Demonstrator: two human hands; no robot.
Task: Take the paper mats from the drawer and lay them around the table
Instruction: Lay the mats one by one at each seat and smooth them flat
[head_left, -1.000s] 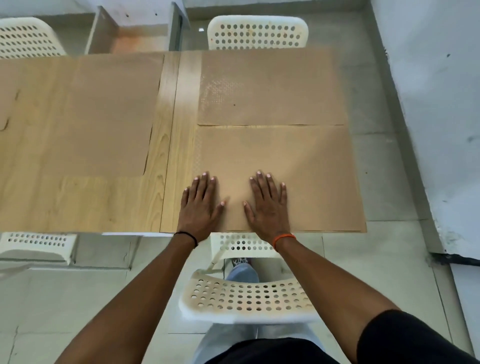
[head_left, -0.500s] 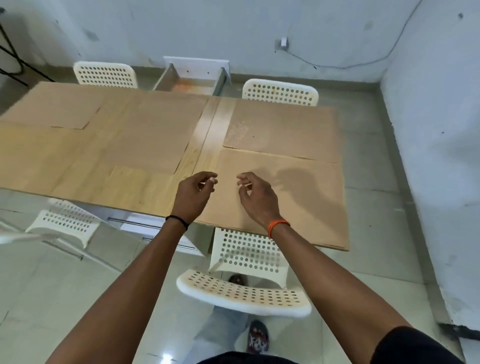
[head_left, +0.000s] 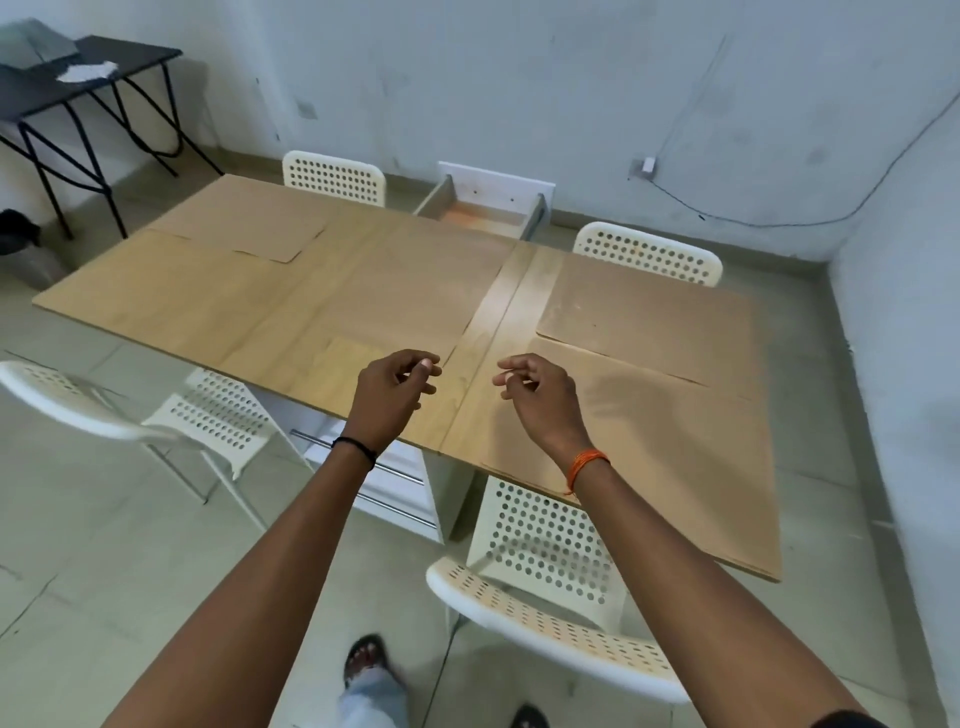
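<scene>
Brown paper mats lie flat on the wooden table (head_left: 501, 312). The nearest mat (head_left: 665, 441) covers the near right corner, a second mat (head_left: 644, 317) lies behind it, a large mat (head_left: 395, 291) spreads over the middle, and another mat (head_left: 244, 223) sits at the far left. An open white drawer (head_left: 483, 213) juts out at the table's far side and looks empty. My left hand (head_left: 389, 395) and right hand (head_left: 540, 400) hover above the near edge with fingers loosely curled, holding nothing and off the mats.
White perforated chairs stand around the table: one near right (head_left: 550, 613), one near left (head_left: 156, 410), and two on the far side (head_left: 335, 176) (head_left: 649, 252). A black side table (head_left: 78, 67) stands at the back left. A cable runs along the far wall. White drawers sit under the table.
My hands have lifted off the near right mat, where they lay flat, and the fingers have curled. I have stepped back and the view has swung left, showing the whole table.
</scene>
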